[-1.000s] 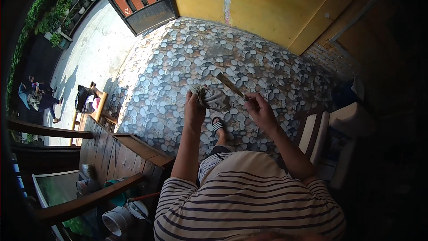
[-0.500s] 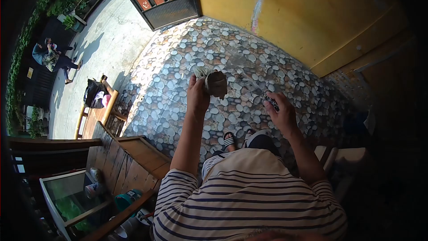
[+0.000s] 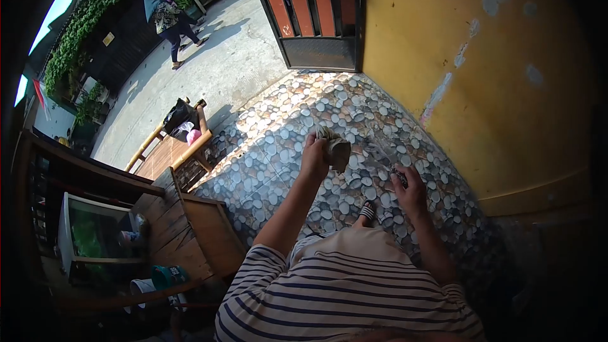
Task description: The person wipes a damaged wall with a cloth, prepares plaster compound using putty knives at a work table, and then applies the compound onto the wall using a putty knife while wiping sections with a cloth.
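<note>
My left hand [image 3: 313,158] is closed around a crumpled grey-brown bundle [image 3: 339,153], with pale, frayed-looking folds at its top. What the bundle is made of I cannot make out. To the right and lower, my right hand [image 3: 411,191] has its fingers curled around a small dark, speckled thing [image 3: 400,179], mostly hidden by the fingers. The two hands are apart, both held above the pebble-patterned floor [image 3: 266,183]. A striped sandal [image 3: 367,210] shows on one foot below them.
On the left stand a wooden cabinet [image 3: 212,231], a glass case [image 3: 95,237] and a teal bucket [image 3: 166,276]. A bamboo bench [image 3: 158,163] bears a black plastic bag [image 3: 180,116]. Ahead are a red-slatted gate [image 3: 311,9] and a yellow wall [image 3: 506,107]. Outside, a person [image 3: 168,22] is walking.
My view has tilted up and swung left, so gate, bench and street sit lower and farther right. Both hands keep their hold. The person outside has moved along the street.
</note>
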`<control>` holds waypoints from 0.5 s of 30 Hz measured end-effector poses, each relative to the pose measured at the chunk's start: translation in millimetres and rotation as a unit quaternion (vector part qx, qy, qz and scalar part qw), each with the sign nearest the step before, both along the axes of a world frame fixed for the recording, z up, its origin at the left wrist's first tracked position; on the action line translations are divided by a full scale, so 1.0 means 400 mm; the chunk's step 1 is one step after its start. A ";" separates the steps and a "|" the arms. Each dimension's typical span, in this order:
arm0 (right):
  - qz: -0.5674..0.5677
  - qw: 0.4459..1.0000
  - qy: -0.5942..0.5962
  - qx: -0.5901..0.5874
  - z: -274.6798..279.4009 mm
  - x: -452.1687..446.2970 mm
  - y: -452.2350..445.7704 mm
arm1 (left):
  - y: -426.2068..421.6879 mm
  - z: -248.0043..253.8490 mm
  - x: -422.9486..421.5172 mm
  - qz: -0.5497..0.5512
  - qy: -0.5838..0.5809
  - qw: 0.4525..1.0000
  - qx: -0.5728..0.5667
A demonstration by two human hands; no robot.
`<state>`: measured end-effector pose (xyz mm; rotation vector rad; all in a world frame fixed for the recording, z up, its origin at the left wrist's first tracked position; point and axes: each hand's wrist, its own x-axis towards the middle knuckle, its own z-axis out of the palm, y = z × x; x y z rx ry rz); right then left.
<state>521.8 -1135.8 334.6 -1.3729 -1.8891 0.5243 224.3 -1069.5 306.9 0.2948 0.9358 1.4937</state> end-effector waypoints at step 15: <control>0.048 0.983 -0.178 -0.021 0.011 0.042 0.532 | 0.427 -0.006 0.153 -0.174 0.584 0.765 0.208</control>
